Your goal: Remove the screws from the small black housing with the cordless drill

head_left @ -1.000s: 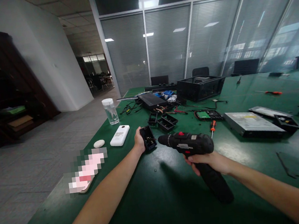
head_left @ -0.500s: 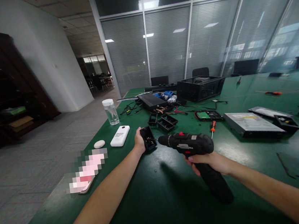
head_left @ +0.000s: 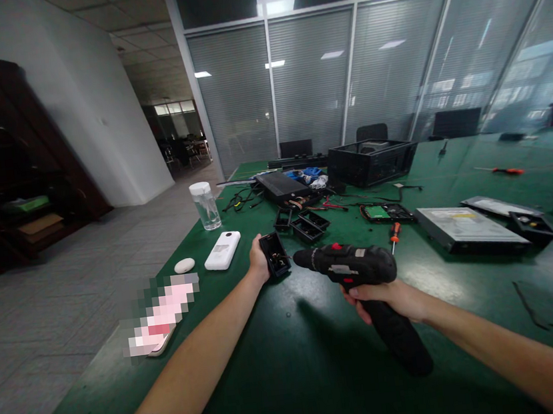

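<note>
My left hand [head_left: 259, 261] is closed around the left side of a small black open box [head_left: 276, 255], tilted so that its hollow faces right. Small metallic bits show inside it, too small to name. A black cordless drill [head_left: 349, 266] with red marks is gripped in my right hand [head_left: 381, 298]. The drill points left, and its thin bit reaches the box's opening; whether the tip touches anything inside cannot be made out. More small black boxes [head_left: 309, 225] lie just behind the held one.
A power bank [head_left: 222, 251], a lidded water bottle [head_left: 205, 205] and a blurred-out phone [head_left: 162, 322] line the table's left side. An orange screwdriver [head_left: 395, 233], a metal drive [head_left: 470, 227] and an open hard drive [head_left: 385, 212] lie right. A black computer case [head_left: 372, 163] stands behind.
Both hands, the box and the drill hold almost the same positions. The whole view has shifted only very slightly.
</note>
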`<state>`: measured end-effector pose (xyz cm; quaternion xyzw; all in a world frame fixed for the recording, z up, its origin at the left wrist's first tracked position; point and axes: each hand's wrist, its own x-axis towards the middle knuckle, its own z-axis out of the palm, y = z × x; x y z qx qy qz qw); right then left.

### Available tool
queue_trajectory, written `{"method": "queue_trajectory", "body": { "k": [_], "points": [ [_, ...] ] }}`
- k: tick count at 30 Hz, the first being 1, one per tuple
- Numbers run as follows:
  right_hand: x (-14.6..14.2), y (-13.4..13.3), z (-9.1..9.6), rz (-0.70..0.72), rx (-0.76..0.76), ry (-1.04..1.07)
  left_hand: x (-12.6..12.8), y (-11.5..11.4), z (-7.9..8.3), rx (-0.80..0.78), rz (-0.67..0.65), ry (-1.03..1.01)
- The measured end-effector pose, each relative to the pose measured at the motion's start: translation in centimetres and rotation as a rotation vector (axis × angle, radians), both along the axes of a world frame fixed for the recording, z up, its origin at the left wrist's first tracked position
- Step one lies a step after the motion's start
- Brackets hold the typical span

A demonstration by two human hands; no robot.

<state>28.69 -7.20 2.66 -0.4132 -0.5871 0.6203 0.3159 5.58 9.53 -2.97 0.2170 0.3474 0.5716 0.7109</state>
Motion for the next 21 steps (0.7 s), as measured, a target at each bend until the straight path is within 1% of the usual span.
{"method": "queue_trajectory", "body": {
  "k": [6,14,21],
  "points": [
    [-0.08,-0.02,0.23,0.002,0.006,0.018,-0.04,0.04,-0.07,0.001,-0.014,-0.003],
    [-0.04,0.01,-0.01,0.003,0.013,0.006,-0.06,0.12,-0.25,0.025,-0.03,-0.02],
    [-0.09,0.05,0.17,0.025,0.037,0.017,-0.01,0.07,-0.1,0.03,0.017,-0.034]
  ]
}}
